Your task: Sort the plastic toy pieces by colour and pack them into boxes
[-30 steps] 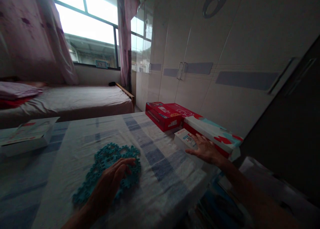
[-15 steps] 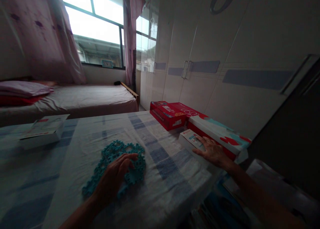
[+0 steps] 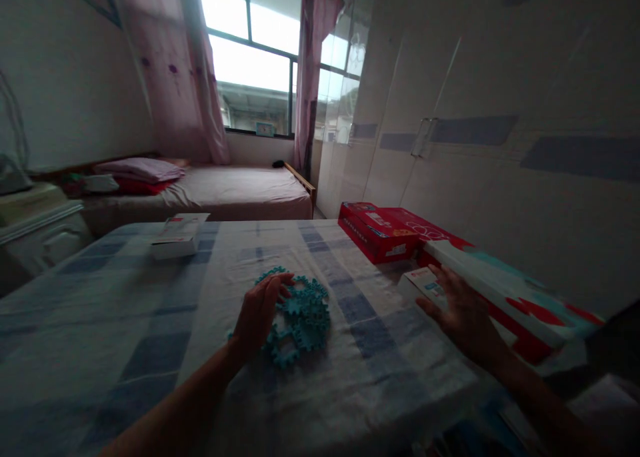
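A loose pile of teal toothed plastic pieces (image 3: pixel 305 320), like interlocking blocks, lies on the tablecloth. My left hand (image 3: pixel 263 307) rests over the pile's left side with its fingers stretched out, and some pieces are hidden beneath it. On the right, my right hand (image 3: pixel 460 314) spreads its fingers over a small white box (image 3: pixel 423 280) with a printed top. The thumb is apart from the other fingers, near the box's front side. Whether the palm presses on the box cannot be seen.
A red box (image 3: pixel 377 234) and a long red-and-white box (image 3: pixel 505 290) stand along the table's right edge. Another white box (image 3: pixel 177 237) with a raised flap sits at the back left. Beyond the checked tablecloth (image 3: pixel 220 350) are a bed (image 3: pixel 240 187) and a wardrobe (image 3: pixel 450 77).
The view has turned left, so everything sits further right. My left hand has moved over the pile toward its far left part, and some teal pieces have shifted. My right hand stays by the small box.
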A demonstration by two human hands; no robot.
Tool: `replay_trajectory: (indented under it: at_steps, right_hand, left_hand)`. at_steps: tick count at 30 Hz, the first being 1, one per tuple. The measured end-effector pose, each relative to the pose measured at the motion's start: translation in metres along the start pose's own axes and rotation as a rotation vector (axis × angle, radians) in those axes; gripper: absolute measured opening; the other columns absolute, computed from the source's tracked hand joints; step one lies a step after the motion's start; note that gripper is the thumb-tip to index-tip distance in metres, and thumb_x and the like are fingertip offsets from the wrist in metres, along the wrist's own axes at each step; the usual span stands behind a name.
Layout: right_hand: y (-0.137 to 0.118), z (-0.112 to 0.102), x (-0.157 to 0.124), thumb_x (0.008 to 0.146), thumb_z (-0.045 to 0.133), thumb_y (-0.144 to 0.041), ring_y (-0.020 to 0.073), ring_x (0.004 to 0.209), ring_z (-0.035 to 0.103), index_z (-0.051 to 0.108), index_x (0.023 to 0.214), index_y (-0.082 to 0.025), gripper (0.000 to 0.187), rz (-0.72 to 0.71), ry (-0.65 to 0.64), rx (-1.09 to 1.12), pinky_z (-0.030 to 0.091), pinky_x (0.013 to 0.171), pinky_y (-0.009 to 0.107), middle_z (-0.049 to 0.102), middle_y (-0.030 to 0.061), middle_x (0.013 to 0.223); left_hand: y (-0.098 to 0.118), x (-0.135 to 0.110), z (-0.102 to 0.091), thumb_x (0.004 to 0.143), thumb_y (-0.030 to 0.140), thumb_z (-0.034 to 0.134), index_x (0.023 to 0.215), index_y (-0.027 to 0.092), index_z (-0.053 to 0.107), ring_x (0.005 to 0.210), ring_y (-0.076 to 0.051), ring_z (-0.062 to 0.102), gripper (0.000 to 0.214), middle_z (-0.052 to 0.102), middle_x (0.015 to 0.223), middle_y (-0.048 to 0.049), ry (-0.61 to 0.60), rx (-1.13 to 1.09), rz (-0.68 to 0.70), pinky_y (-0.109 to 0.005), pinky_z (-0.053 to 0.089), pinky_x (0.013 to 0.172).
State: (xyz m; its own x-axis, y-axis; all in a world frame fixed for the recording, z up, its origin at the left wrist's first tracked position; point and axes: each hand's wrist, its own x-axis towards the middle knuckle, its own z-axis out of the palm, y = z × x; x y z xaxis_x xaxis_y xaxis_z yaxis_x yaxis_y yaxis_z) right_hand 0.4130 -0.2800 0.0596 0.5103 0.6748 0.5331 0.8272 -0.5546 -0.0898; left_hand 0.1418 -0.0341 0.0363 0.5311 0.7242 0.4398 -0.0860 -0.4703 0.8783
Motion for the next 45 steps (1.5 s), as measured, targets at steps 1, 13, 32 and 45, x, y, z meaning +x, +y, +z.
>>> replay_trajectory:
  at_steps: [1,13,32,45]
  right_hand:
    - [-0.012,0.005,0.004,0.085,0.035,-0.057,0.0278,0.129,0.034,0.035,0.135,-0.017,0.064,-0.047,0.011,0.086,0.033,0.103,0.046,0.038,0.0141,0.14]
    - [-0.09,0.12,0.052,0.086,0.037,-0.042,0.0275,0.118,0.047,0.046,0.122,-0.013,0.047,-0.177,0.005,0.441,0.039,0.1,0.046,0.051,0.0155,0.125]
    - [-0.086,0.127,0.037,0.086,0.036,-0.031,0.0209,0.119,0.047,0.047,0.123,-0.018,0.04,-0.126,-0.122,0.462,0.037,0.104,0.04,0.051,0.0088,0.126]
    - [-0.098,0.115,0.04,0.083,0.038,-0.023,0.0228,0.115,0.05,0.049,0.117,-0.018,0.037,-0.159,-0.041,0.495,0.04,0.101,0.042,0.056,0.0099,0.118]
  left_hand:
    - [-0.001,0.002,-0.001,0.09,0.045,0.03,0.099,0.015,0.061,0.07,-0.014,0.059,0.044,0.065,0.09,-0.0068,0.032,-0.015,-0.018,-0.028,0.048,0.063]
    - [-0.035,0.086,-0.099,0.079,0.034,0.052,0.122,0.009,0.049,0.12,-0.027,0.045,0.051,0.05,0.125,-0.0175,0.312,0.881,-0.158,-0.037,0.035,0.1]
    - [-0.111,0.153,-0.191,0.066,0.058,0.051,0.122,0.015,0.053,0.112,-0.04,0.043,0.07,0.047,0.12,-0.0223,0.481,1.243,-0.541,-0.045,0.041,0.084]
    - [-0.027,0.164,-0.051,0.075,0.05,0.05,0.118,0.018,0.059,0.102,-0.029,0.05,0.054,0.057,0.101,-0.0135,0.239,1.153,-0.092,-0.037,0.038,0.091]
